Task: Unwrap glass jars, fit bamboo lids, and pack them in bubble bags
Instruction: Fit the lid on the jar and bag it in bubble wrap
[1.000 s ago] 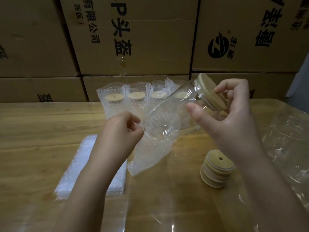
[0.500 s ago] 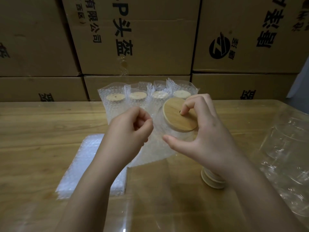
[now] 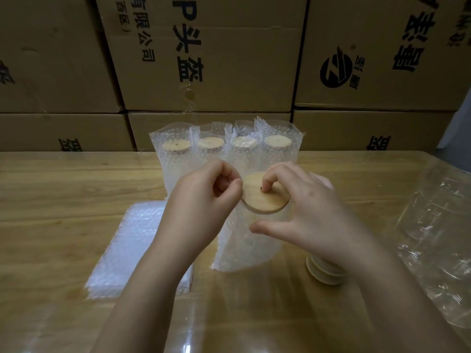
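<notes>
- Cardboard cartons (image 3: 204, 59) stacked behind read "头盔" and "有限公司".
- Left hand (image 3: 201, 200): fingers (image 3: 230, 186) pinch the mouth of a bubble bag (image 3: 239, 253) standing on the worktop (image 3: 76, 189).
- Right hand (image 3: 316, 217): fingers (image 3: 270, 181) curl over the bamboo lid (image 3: 262, 203) inside it, thumb spread.

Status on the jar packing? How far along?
Done: four lidded jars stand bagged in the back row. In hand: a fifth jar sits in a bubble bag; left hand pinches the bag's edge, right hand curls over its bamboo lid. Left: spare lids and empty bags lie ready, so likely more to pack.
</notes>
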### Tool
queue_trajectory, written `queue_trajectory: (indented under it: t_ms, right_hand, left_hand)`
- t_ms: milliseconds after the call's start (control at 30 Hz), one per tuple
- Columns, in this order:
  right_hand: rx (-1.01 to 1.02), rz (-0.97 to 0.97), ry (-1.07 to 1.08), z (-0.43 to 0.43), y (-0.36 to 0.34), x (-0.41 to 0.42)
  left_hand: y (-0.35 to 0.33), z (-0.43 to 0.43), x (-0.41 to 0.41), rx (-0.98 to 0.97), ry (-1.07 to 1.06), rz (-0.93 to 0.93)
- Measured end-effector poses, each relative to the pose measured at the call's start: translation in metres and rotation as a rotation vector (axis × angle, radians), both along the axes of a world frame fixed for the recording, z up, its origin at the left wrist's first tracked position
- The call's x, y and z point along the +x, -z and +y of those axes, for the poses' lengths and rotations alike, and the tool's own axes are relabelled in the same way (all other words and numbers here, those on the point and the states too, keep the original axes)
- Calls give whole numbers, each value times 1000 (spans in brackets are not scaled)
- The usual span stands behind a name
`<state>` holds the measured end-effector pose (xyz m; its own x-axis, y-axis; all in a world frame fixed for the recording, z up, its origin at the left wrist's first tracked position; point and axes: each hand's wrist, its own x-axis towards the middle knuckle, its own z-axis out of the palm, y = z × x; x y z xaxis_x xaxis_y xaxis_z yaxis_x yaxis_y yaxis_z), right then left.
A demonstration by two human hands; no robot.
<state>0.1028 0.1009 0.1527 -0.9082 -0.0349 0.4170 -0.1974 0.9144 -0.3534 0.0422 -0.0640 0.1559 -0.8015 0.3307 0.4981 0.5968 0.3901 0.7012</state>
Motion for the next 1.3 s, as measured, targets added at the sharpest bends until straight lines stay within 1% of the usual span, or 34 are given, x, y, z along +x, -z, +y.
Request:
queue_trajectory:
  t_ms: [133,267,400,467,533,600,633,733,833,933,1100,1200,1300]
  right_hand:
    - [-2,-51,-27,-3,14,-10]
    - [-9,-78,-6,-4,23,-16]
    - [10,-89,11,-7,26,-18]
    - [-9,-106,12,-6,23,-16]
    - [-89,-101,9,-1,18,-13]
    - [-129,-63,-1,7,13,-11]
    - [-117,-39,6,11,11,-10]
    - [5,-32,103,23,12,-10]
    - [95,-87,162,28,16,-14]
    - [142,-94,186,30,19,-16]
    - [150,7,212,37,15,-15]
    - [161,36,231,39,13,-14]
    - [151,70,237,37,12,-13]
  left_hand:
    - [5,1,-5,-74,-36,-23]
    - [8,-3,-9,-131,-53,-42]
    - [6,-6,-10,-192,-69,9]
    - [4,-9,-9,-278,-10,112]
    - [2,-13,-8,-392,92,202]
    - [0,-14,-5,-508,152,192]
    - [-1,-15,-5,-558,151,178]
    - [-1,-17,-5,-656,80,179]
    - [-4,-20,-4,-694,37,220]
    - [-5,-22,-6,-739,12,260]
    - [-6,-30,-11,-705,-25,259]
    - [-7,-35,-15,-683,-49,253]
    - [-6,-38,-16,-640,-90,291]
